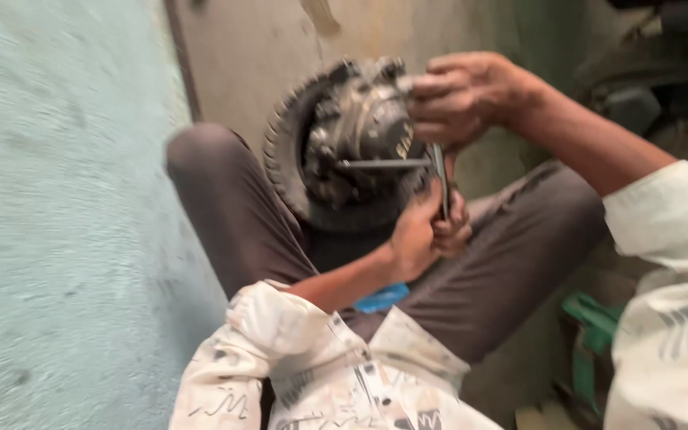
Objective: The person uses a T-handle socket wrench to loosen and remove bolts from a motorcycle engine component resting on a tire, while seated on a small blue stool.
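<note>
You're steadying a greasy geared hub assembly on your lap, propped between your knees, its toothed ring facing the wall. Your right hand is clamping over the top right of the assembly, fingers curled tight on it. Your left hand is clenching round the handle of an L-shaped wrench, whose bar is running into the middle of the hub.

Risks, as I judge them: grease is coating everything, so the wrench may be slipping off the fastener and your left knuckles may be hitting the gear teeth. The assembly is resting only on your legs, so a hard pull could be rolling it off your lap. The frame is blurring, so the wrench's seating can't be told.

Containers: a green crate-like thing is sitting at lower right; contents can't be seen
</note>
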